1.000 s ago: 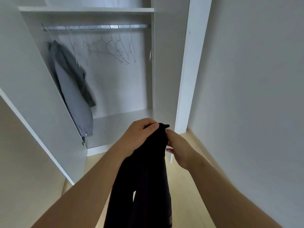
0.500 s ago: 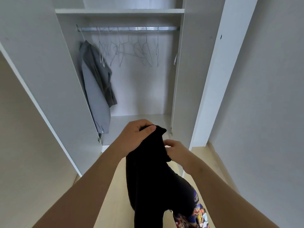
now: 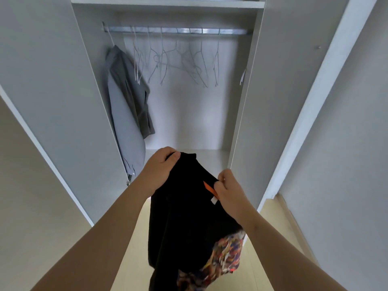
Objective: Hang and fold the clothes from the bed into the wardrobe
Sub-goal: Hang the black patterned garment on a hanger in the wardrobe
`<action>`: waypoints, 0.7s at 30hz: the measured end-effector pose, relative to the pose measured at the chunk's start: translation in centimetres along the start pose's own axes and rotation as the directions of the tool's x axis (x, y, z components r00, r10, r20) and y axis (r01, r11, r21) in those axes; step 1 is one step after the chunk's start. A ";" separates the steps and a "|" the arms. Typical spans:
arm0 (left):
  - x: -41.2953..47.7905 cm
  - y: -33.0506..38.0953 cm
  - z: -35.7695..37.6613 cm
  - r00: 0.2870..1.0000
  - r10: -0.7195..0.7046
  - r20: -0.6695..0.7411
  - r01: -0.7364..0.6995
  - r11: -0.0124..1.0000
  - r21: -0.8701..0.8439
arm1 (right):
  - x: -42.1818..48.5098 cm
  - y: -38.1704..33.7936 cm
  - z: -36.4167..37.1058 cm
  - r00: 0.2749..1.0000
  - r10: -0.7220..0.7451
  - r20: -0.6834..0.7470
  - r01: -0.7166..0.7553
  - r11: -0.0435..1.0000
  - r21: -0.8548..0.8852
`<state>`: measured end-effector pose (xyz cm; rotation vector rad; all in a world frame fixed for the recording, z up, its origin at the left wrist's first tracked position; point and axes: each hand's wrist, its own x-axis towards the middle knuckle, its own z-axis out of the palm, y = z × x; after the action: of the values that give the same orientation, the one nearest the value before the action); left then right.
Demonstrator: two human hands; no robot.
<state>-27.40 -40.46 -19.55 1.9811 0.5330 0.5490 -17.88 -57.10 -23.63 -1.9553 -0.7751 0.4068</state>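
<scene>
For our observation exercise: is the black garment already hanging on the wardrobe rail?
No, the left hand and right hand grip the black garment low down, well below the rail.

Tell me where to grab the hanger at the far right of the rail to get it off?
Probably grip the hanger by its neck under the hook, reaching in from the front and lifting up: the hook loops over the rail, and this one hangs clear of the tangled hangers beside it.
</scene>
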 end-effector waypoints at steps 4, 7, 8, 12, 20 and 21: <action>5.3 -3.2 -1.7 0.997 -0.057 0.048 0.057 0.998 0.014 | 6.1 -1.5 2.5 0.999 0.007 -0.054 -0.005 1.000 0.030; 9.1 -5.4 -4.8 0.997 -0.067 0.023 0.067 0.998 0.015 | 11.1 -3.6 5.0 0.999 -0.012 -0.039 0.013 1.000 0.013; 10.3 -6.0 -6.0 0.997 -0.069 0.024 0.068 0.998 0.016 | 12.7 -4.4 6.1 0.999 -0.026 -0.034 0.026 1.000 0.006; 14.6 -7.7 -10.0 0.996 -0.073 0.057 0.052 0.950 0.307 | 18.2 -7.2 9.8 0.997 -0.071 0.034 0.071 0.997 0.002; 20.1 -12.5 -15.4 0.960 -0.018 -0.281 0.231 0.622 0.748 | 26.4 -8.9 13.9 0.998 -0.065 0.010 0.064 0.995 0.074; 20.9 -12.8 -15.8 0.942 -0.072 -0.328 0.284 0.692 0.663 | 27.4 -9.1 14.1 0.998 -0.061 0.008 0.060 0.995 0.084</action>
<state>-21.59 -11.96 -21.11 2.5430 1.2610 0.5472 -8.79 -26.39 -21.49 -1.8488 -0.8099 0.4073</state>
